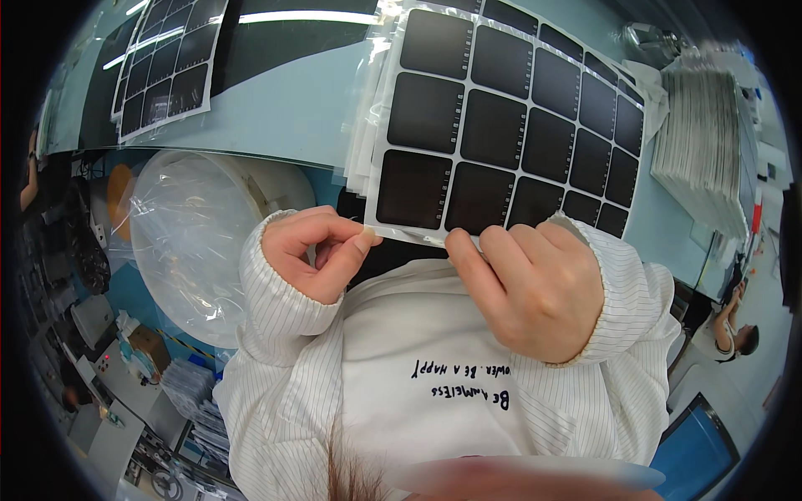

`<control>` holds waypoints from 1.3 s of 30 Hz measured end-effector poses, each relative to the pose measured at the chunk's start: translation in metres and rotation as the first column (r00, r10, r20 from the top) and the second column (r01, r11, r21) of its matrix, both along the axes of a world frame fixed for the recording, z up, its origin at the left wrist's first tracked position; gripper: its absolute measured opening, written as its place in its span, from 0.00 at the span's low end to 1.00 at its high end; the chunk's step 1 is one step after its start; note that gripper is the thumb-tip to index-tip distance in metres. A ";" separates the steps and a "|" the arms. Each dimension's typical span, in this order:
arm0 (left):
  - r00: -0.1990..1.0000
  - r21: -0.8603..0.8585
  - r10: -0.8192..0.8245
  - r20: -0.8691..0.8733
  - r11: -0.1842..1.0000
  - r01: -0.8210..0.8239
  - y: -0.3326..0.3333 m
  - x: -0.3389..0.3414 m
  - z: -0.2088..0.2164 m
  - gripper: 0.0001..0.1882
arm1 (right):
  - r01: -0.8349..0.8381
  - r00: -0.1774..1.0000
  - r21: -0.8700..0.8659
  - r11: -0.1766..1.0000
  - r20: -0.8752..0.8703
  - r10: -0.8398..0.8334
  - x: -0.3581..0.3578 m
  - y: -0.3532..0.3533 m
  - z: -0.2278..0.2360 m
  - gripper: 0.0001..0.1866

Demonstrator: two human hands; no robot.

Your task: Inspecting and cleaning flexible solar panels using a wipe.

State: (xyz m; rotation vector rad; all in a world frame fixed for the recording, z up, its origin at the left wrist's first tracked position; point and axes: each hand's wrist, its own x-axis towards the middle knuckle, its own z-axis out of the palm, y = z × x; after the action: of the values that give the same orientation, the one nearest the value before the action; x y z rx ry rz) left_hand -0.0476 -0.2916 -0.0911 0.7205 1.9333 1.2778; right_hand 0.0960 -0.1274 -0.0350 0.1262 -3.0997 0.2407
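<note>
A sheet of black rounded squares with white borders lies on a stack of similar sheets, close in front of me. My left hand pinches its near left corner between thumb and forefinger. Along the near edge, my right hand is closed with curled fingers on the sheet's border; its thumb is hidden. Clear plastic film sticks out at the stack's left side.
The pale table carries another black-squared sheet at far left. A tall stack of pale sheets stands at right. Below the table's left edge is a large white bin lined with clear plastic. Another person is at far right.
</note>
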 end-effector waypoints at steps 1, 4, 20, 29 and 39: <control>1.000 0.002 0.004 0.004 1.000 -0.004 -0.001 0.000 0.000 0.03 | -0.015 1.000 0.007 1.000 -0.001 0.015 0.001 0.002 0.001 0.15; 1.000 0.024 -0.007 0.006 1.000 0.006 -0.001 -0.001 -0.003 0.03 | -0.012 1.000 0.026 1.000 -0.006 0.013 0.007 0.006 0.003 0.15; 1.000 0.020 0.006 -0.003 1.000 -0.006 0.002 -0.001 0.005 0.03 | 0.022 0.997 0.098 0.995 0.069 -0.029 0.038 0.025 0.012 0.10; 1.000 0.025 0.006 0.003 1.000 -0.006 0.001 0.000 0.004 0.02 | 0.077 0.991 0.082 0.994 0.100 -0.085 0.059 0.035 0.014 0.12; 0.998 0.016 -0.025 -0.052 1.000 0.026 -0.001 -0.004 0.004 0.02 | 0.154 0.980 0.110 0.982 0.109 -0.166 0.082 0.045 0.019 0.15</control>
State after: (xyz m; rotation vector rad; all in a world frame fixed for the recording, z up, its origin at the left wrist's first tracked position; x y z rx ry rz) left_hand -0.0512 -0.2922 -0.0873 0.7909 1.9505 1.2724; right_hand 0.1782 -0.0822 -0.0162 -0.1416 -3.2165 0.0893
